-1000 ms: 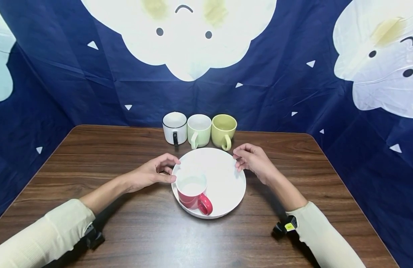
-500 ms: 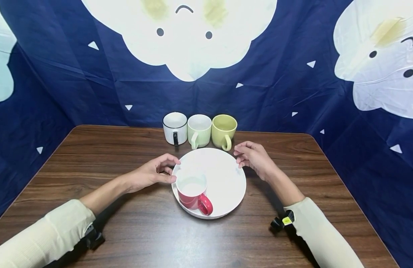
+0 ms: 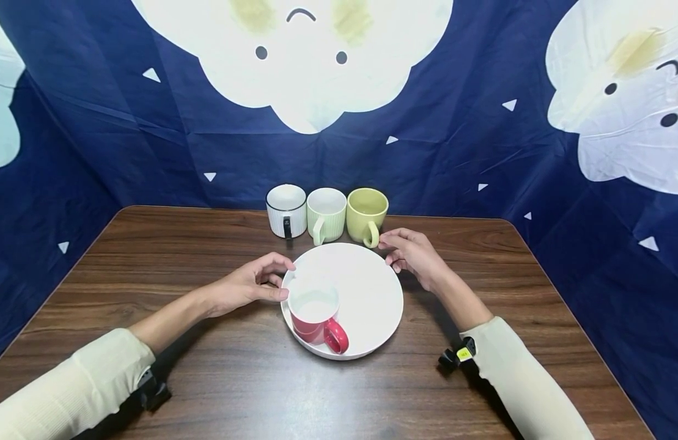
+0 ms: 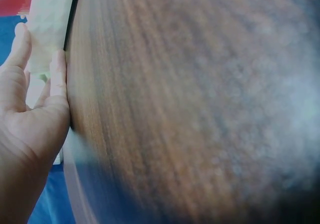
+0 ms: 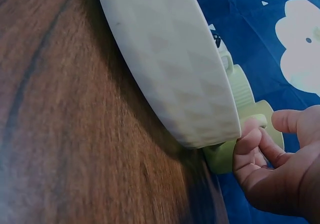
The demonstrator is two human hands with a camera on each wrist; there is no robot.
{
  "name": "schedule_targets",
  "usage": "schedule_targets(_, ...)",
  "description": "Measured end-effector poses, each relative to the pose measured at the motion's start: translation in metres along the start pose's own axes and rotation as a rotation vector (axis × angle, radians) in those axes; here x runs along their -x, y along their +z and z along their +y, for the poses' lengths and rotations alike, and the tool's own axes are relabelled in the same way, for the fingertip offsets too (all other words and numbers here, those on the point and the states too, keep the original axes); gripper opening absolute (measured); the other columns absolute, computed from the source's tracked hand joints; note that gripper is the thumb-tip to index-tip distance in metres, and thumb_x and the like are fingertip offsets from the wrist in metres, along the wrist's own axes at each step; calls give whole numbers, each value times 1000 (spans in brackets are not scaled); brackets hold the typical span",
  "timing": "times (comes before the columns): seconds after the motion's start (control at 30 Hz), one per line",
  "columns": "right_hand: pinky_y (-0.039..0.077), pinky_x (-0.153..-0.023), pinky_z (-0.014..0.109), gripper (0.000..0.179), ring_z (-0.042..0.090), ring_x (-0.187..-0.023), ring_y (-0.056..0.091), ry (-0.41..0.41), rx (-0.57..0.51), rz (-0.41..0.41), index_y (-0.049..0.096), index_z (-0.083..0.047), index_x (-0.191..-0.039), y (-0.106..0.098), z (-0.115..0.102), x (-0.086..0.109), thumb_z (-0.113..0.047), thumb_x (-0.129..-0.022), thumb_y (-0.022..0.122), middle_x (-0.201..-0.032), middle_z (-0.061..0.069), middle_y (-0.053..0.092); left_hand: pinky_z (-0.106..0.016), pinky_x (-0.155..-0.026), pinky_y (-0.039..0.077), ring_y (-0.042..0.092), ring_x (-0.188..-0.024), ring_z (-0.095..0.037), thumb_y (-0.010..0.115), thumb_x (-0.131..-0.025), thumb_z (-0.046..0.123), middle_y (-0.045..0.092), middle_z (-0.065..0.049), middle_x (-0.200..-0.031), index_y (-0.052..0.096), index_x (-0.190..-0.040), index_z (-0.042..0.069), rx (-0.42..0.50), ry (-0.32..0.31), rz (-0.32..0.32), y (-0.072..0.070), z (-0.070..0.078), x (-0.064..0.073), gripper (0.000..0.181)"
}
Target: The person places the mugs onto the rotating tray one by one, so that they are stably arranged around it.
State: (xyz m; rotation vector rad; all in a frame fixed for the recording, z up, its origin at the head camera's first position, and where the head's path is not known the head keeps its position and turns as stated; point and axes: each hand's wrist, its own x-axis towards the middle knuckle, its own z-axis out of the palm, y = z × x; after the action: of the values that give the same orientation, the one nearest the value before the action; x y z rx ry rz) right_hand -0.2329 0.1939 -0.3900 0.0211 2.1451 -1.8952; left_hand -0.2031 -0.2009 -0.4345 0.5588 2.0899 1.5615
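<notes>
A round white tray (image 3: 366, 299) with a raised rim lies mid-table. A red mug (image 3: 311, 330), white inside, stands upright in its left front part, handle toward the right front. My left hand (image 3: 253, 284) rests at the tray's left rim, fingers spread around the edge; in the left wrist view they lie along the tray wall (image 4: 47, 44). My right hand (image 3: 412, 253) is at the tray's upper right rim, fingers loosely bent, beside the handle of a yellow-green mug (image 3: 366, 211). The right wrist view shows thumb and fingers apart, with the handle just beyond; contact is unclear.
Left of the yellow-green mug stand a pale green ribbed mug (image 3: 327, 214) and a white mug (image 3: 286, 211) with a black rim and handle, in one row behind the tray. The wooden table (image 3: 206, 379) ends at a blue cloth backdrop (image 3: 206, 146).
My right hand has shifted slightly up and left, toward the yellow-green mug's handle. My left hand, the tray and the mugs stay put.
</notes>
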Motion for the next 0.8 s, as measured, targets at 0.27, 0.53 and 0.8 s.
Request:
schedule_targets(0.27,47,-59,17,41,6,-70,63,2,-6,-16,63,-2,-138,3,1,-11,-34,-113,67,-116,0,69,-27,-100,55,66,-115,-21,87,-99,12,59,-15,-141,55,-150,6,2,-1,0,1,-1,-1,61)
schedule_targets(0.53,42,-59,21,32,8,-68,56,-38,48,-52,71,-3,-127,8,3,-22,-32,-113,70,-110,-3,74,-26,-98,56,66,-114,-19,87,-99,10,60,-14,-140,54,-150,5,15,1,-2,0,1,0,61)
schedule_targets(0.8,39,-61,23,24,10,-71,48,-79,69,-88,71,-9,-112,12,6,-26,-29,-118,60,-102,-7,71,-26,-98,56,66,-115,-19,86,-99,9,59,-14,-142,54,-151,4,22,0,-7,0,2,1,61)
